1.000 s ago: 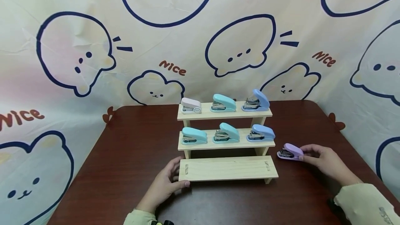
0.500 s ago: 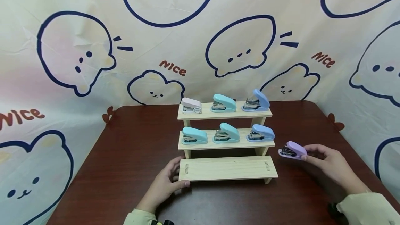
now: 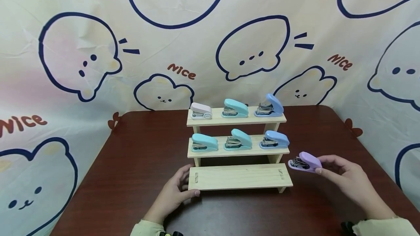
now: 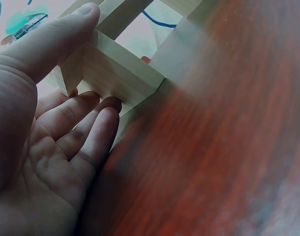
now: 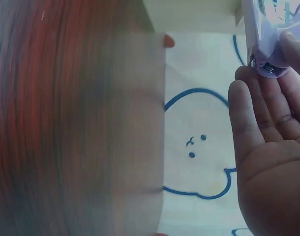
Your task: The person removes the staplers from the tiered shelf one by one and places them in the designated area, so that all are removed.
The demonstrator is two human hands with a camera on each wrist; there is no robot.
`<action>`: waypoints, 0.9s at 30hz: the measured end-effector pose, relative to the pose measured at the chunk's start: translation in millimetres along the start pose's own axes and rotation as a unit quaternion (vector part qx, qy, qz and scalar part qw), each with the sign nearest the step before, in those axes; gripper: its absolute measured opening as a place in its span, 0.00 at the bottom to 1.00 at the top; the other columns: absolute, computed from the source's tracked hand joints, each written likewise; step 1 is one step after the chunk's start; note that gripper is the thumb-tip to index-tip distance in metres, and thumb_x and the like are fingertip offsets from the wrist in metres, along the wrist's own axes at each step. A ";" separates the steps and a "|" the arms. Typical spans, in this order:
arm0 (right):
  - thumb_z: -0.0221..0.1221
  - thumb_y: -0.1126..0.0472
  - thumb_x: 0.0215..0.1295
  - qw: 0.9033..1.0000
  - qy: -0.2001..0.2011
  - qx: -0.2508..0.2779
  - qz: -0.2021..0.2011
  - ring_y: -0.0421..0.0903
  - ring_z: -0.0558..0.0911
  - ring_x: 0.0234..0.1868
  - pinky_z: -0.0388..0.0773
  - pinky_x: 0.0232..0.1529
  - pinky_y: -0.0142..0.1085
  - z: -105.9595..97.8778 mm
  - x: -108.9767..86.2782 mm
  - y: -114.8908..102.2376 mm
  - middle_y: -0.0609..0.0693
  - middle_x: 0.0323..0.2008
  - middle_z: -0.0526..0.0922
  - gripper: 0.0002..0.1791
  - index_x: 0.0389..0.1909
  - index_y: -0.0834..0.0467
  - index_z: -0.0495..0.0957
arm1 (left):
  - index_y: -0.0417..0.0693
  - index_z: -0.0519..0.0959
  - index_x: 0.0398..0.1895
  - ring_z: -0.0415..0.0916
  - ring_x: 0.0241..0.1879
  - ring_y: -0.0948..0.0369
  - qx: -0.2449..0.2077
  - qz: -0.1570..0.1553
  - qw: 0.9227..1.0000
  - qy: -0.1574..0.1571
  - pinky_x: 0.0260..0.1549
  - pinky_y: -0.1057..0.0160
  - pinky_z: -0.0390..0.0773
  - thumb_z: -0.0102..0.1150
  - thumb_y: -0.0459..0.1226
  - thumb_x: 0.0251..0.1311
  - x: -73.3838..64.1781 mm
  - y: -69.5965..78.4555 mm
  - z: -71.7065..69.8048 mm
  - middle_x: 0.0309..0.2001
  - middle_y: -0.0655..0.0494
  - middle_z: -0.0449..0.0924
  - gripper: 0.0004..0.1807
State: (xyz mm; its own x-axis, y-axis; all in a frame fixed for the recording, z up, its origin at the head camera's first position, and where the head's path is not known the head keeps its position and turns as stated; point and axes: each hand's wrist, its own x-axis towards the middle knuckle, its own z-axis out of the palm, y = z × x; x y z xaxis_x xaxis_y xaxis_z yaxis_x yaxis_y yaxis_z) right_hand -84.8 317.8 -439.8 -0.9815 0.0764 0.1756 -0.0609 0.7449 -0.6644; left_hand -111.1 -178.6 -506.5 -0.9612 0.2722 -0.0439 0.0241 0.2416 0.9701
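Observation:
My right hand (image 3: 351, 181) pinches the rear end of a purple stapler (image 3: 306, 162) between thumb and fingers, to the right of a three-step wooden stand (image 3: 239, 177). The stapler points left, level with the bottom step. In the right wrist view, the thumb lies on the purple stapler (image 5: 268, 44) with the fingers beneath it. My left hand (image 3: 170, 194) holds the left end of the bottom step, thumb at the front corner. Seen from the left wrist, the thumb overlaps the top of the wooden stand (image 4: 110, 73) and the fingertips meet its side.
On the middle step sit two teal staplers, one at the left (image 3: 204, 143), and a blue stapler (image 3: 274, 140). The top step bears a white stapler (image 3: 201, 111), a teal stapler (image 3: 234, 108) and a blue stapler (image 3: 269, 106). A patterned curtain (image 3: 203, 46) hangs behind the brown table (image 3: 131, 177).
My right hand has raised the purple stapler off the table and brought it slightly left and nearer to me over the last half second. The left hand and the stand stay put.

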 end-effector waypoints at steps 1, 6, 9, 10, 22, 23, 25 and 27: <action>0.70 0.51 0.62 1.000 0.001 0.002 -0.004 0.38 0.79 0.32 0.76 0.28 0.32 1.7 -1.1 -1.9 0.56 0.44 0.85 0.20 0.51 0.56 0.81 | 0.39 0.60 0.74 0.78 0.55 0.51 0.000 0.000 1.000 0.000 0.49 0.64 0.77 0.78 0.36 0.51 -0.1 0.1 0.1 0.66 0.38 0.72 0.50; 0.71 0.55 0.61 1.000 0.013 0.014 -0.023 0.37 0.80 0.32 0.78 0.29 0.31 15.0 -6.2 -7.1 0.53 0.42 0.85 0.18 0.50 0.55 0.81 | 0.40 0.60 0.74 0.78 0.53 0.51 0.006 0.002 1.000 0.000 0.49 0.64 0.77 0.78 0.36 0.51 -0.2 0.5 0.3 0.65 0.39 0.73 0.49; 0.72 0.58 0.60 0.999 0.021 0.030 -0.032 0.37 0.80 0.32 0.78 0.29 0.29 24.8 -9.3 -10.5 0.50 0.40 0.85 0.17 0.48 0.55 0.82 | 0.40 0.60 0.74 0.78 0.54 0.51 0.007 0.003 1.000 -0.001 0.49 0.64 0.77 0.78 0.36 0.50 -0.2 0.0 0.2 0.65 0.39 0.73 0.49; 0.72 0.59 0.60 0.998 0.022 0.036 -0.036 0.37 0.80 0.32 0.78 0.30 0.29 28.0 -10.2 -12.0 0.49 0.40 0.85 0.16 0.48 0.55 0.82 | 0.40 0.60 0.74 0.78 0.54 0.51 0.006 0.002 1.000 -0.001 0.49 0.64 0.77 0.78 0.36 0.50 -0.2 -0.3 0.1 0.66 0.39 0.73 0.49; 0.73 0.65 0.57 0.994 0.021 0.066 -0.081 0.36 0.83 0.34 0.80 0.34 0.27 58.0 -11.5 -29.7 0.50 0.39 0.85 0.15 0.44 0.55 0.82 | 0.40 0.60 0.74 0.78 0.54 0.51 0.005 0.000 1.000 0.002 0.49 0.64 0.77 0.78 0.36 0.51 -1.0 -1.1 -0.3 0.66 0.39 0.72 0.49; 0.72 0.66 0.57 0.994 0.018 0.072 -0.083 0.36 0.83 0.34 0.80 0.34 0.27 59.7 -10.9 -31.1 0.51 0.39 0.85 0.15 0.44 0.55 0.82 | 0.40 0.60 0.74 0.78 0.54 0.51 0.007 0.000 1.000 0.003 0.49 0.64 0.77 0.78 0.36 0.51 -0.8 -0.8 -0.3 0.66 0.40 0.73 0.49; 0.72 0.65 0.57 0.993 0.012 0.078 -0.084 0.37 0.82 0.34 0.80 0.33 0.29 62.9 -9.9 -35.0 0.51 0.40 0.85 0.15 0.44 0.55 0.82 | 0.40 0.60 0.74 0.78 0.54 0.52 0.009 -0.001 1.000 0.004 0.49 0.63 0.77 0.78 0.37 0.50 -0.3 -0.7 -0.2 0.65 0.40 0.73 0.50; 0.73 0.64 0.57 0.993 0.004 0.086 -0.082 0.37 0.81 0.34 0.80 0.32 0.30 66.2 -8.9 -39.9 0.51 0.41 0.85 0.14 0.44 0.55 0.82 | 0.40 0.60 0.74 0.78 0.54 0.51 0.012 -0.001 1.000 0.004 0.49 0.63 0.77 0.78 0.37 0.50 -0.2 -0.9 -0.2 0.66 0.40 0.73 0.50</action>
State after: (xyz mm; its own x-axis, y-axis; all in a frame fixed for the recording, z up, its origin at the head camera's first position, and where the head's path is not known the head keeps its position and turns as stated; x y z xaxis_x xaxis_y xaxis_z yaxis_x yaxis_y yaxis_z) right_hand -85.6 243.5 -462.9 -0.9547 -0.0307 0.2961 -0.2496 0.6244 -0.7402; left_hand -111.1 -179.1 -507.3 -0.9633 0.2649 -0.0438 0.0291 0.2651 0.9638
